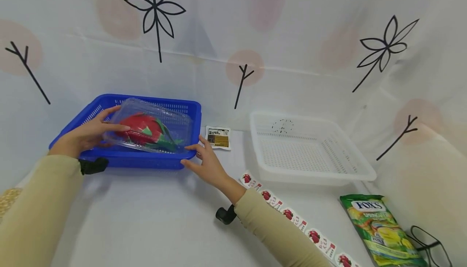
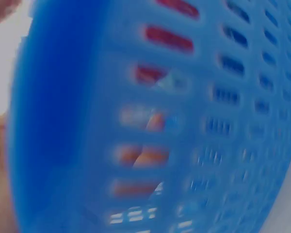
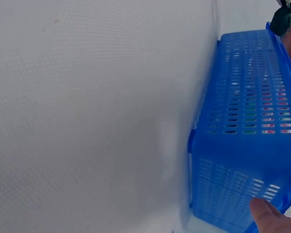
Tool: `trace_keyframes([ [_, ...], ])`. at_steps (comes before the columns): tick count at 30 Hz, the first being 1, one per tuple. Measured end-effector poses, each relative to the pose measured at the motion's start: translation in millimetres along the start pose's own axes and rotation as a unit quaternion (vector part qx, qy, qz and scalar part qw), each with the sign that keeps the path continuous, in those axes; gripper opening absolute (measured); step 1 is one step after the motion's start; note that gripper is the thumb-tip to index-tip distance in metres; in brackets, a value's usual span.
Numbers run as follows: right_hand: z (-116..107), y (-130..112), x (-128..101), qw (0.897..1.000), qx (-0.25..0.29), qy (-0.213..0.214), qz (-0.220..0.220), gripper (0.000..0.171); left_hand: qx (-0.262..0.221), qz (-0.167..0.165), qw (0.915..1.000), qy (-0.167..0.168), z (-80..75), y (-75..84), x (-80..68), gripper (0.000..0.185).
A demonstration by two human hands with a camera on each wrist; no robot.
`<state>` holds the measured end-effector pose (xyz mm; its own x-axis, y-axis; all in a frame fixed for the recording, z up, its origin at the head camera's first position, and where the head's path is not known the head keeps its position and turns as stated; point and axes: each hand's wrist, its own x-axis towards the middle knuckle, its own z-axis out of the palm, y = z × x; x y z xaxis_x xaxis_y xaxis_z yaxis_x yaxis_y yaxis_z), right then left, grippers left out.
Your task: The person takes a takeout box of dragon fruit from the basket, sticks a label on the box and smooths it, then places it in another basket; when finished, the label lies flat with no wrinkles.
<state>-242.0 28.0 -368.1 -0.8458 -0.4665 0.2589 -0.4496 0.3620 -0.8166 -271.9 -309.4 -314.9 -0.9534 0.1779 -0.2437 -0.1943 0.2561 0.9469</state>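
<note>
The fingers of the left hand [image 1: 85,133] are laid nearly straight along the left end of a clear clamshell box [image 1: 150,126], thumb on its lid, so that the end is cupped rather than clamped. The fingers of the right hand [image 1: 204,161] are spread and relaxed, closed round nothing, their tips set against the right front corner of the blue basket [image 1: 138,158] just below the box's right end. The box, with a red and green fruit seen through it, is lodged in the basket, tilted, its long axis running left to right between the two hands. It is the left hand that is on the box; the right is nearest its other end, from which it is parted only by the basket rim
</note>
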Motion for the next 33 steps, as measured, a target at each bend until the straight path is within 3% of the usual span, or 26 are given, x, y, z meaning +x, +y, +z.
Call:
trace_keyframes([
  [9,-1.8,1.8,-1.0,0.999,-0.022,0.024,-0.023,0.040,0.008,-0.029,0.9988,-0.040,1.9,5.1,-4.2,0.095],
  [20,-0.6,3.3,-0.4,0.999,-0.015,0.028,-0.020,0.039,-0.006,-0.014,0.9998,-0.010,1.6,0.5,-2.5,0.082],
  [25,-0.9,1.1,-0.8,0.999,-0.014,0.026,-0.020,0.038,-0.020,-0.026,0.9993,0.015,5.6,0.7,-3.5,0.079],
  [33,-3.1,-0.5,-1.8,0.999,-0.022,0.031,-0.016,0.038,-0.141,-0.006,0.9891,0.042,6.3,6.5,-9.8,0.072],
])
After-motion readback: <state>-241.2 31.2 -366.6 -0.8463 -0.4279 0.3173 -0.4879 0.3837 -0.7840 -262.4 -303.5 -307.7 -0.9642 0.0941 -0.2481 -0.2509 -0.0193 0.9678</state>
